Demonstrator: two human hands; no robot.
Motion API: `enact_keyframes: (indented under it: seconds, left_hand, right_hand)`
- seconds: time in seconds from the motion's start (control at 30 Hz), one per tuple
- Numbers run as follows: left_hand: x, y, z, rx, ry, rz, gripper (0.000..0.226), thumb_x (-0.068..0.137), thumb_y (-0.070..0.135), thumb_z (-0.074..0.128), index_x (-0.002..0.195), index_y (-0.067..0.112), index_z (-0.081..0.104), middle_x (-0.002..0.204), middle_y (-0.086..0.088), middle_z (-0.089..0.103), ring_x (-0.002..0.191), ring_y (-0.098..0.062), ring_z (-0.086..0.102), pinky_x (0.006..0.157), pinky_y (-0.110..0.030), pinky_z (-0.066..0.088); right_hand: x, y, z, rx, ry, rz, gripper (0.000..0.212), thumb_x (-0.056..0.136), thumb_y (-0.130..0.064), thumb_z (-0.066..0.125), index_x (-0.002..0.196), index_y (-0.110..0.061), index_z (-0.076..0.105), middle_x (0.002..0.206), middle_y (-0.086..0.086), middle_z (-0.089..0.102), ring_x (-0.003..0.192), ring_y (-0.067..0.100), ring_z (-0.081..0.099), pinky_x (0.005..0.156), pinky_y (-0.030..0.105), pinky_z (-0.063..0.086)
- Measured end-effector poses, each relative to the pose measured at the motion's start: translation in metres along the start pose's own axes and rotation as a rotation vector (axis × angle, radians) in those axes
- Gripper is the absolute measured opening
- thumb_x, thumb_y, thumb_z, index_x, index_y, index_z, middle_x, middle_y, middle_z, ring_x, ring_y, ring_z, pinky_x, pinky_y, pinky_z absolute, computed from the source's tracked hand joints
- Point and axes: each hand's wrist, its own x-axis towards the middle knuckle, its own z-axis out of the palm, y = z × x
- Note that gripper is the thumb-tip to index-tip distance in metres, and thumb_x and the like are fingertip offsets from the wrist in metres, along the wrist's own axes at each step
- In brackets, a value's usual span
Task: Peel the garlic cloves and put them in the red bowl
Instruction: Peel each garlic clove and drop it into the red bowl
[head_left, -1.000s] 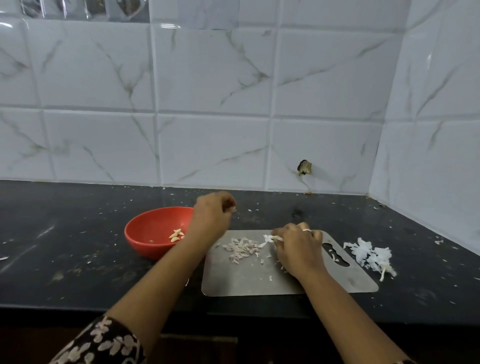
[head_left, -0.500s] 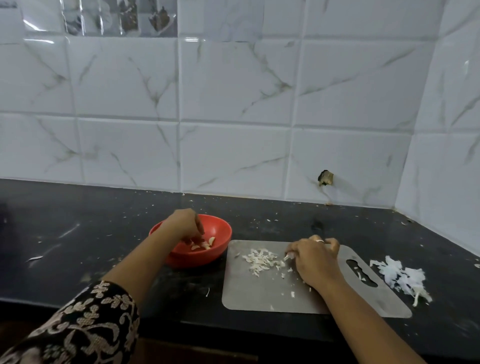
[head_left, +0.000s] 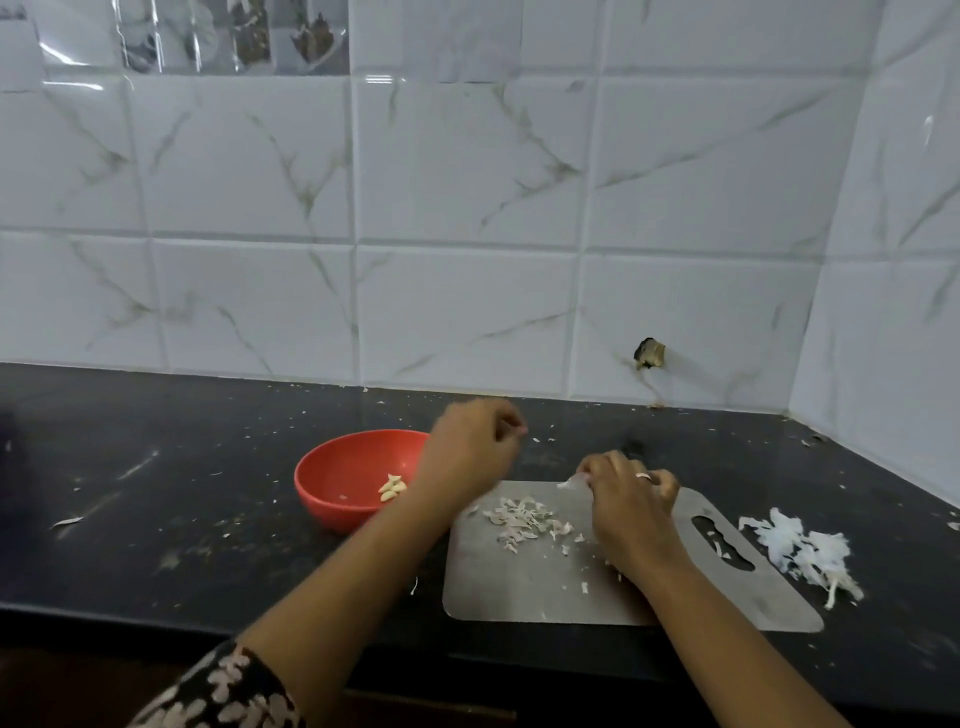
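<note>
Toward the counter's (head_left: 156, 525) front edge lies a steel board (head_left: 649, 587), skins (head_left: 524, 521) heaped on its left half. Just off its left edge sits the red bowl (head_left: 332, 483), peeled cloves (head_left: 393, 488) inside. Over the board's back edge the right hand (head_left: 631, 501) pinches a white scrap (head_left: 570, 484). The left hand (head_left: 470, 449) hovers, blurred, above the board's back-left corner, fingers curled; whether it holds anything cannot be told.

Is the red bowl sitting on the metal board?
No, the red bowl sits on the black counter, just left of the metal board.
</note>
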Motion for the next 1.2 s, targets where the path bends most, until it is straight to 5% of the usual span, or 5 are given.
enact_keyframes:
  seconds: [0.13, 0.3, 0.67, 0.8, 1.2]
  left_hand:
    - [-0.018, 0.011, 0.048, -0.014, -0.118, 0.035, 0.014, 0.085, 0.024, 0.062, 0.096, 0.029, 0.069, 0.093, 0.01, 0.072, 0.091, -0.01, 0.065, 0.084, -0.027, 0.052]
    - [-0.022, -0.007, 0.062, 0.013, -0.155, -0.005, 0.017, 0.09, 0.019, 0.06, 0.103, 0.024, 0.069, 0.1, 0.008, 0.072, 0.087, 0.0, 0.061, 0.064, 0.007, 0.028]
    - [-0.019, -0.016, 0.07, -0.115, -0.071, -0.012, 0.017, 0.092, 0.016, 0.061, 0.102, 0.027, 0.068, 0.095, 0.011, 0.071, 0.077, 0.003, 0.063, 0.072, -0.011, 0.05]
    - [-0.025, -0.013, 0.066, -0.222, -0.027, 0.061, 0.012, 0.088, 0.023, 0.068, 0.1, 0.027, 0.068, 0.091, 0.014, 0.068, 0.059, 0.004, 0.055, 0.06, -0.006, 0.04]
    - [-0.024, -0.015, 0.066, -0.505, 0.13, 0.029, 0.015, 0.076, 0.017, 0.079, 0.073, 0.028, 0.07, 0.078, 0.015, 0.071, 0.07, -0.005, 0.065, 0.063, -0.022, 0.051]
  right_hand:
    - [-0.005, 0.0, -0.001, -0.026, -0.066, -0.027, 0.039, 0.093, -0.004, 0.04, 0.122, -0.028, 0.045, 0.124, -0.006, 0.044, 0.116, 0.015, 0.044, 0.098, 0.035, 0.018]
    - [-0.006, 0.0, -0.004, -0.03, -0.126, -0.03, 0.03, 0.098, -0.008, 0.038, 0.12, -0.027, 0.046, 0.122, -0.005, 0.048, 0.115, 0.016, 0.047, 0.093, 0.034, 0.023]
    - [0.001, 0.001, -0.004, 0.106, -0.048, 0.05, 0.018, 0.103, -0.025, 0.041, 0.105, -0.027, 0.059, 0.092, -0.011, 0.051, 0.099, 0.012, 0.053, 0.076, 0.028, 0.013]
    - [-0.003, -0.003, -0.003, 0.554, 0.044, 0.038, 0.016, 0.098, -0.018, 0.055, 0.105, -0.021, 0.069, 0.098, -0.01, 0.067, 0.094, 0.003, 0.061, 0.087, 0.024, 0.044]
    - [-0.014, -0.012, -0.024, 1.248, -0.122, 0.182, 0.01, 0.082, -0.007, 0.073, 0.091, -0.011, 0.075, 0.075, 0.001, 0.074, 0.07, 0.004, 0.068, 0.061, 0.013, 0.049]
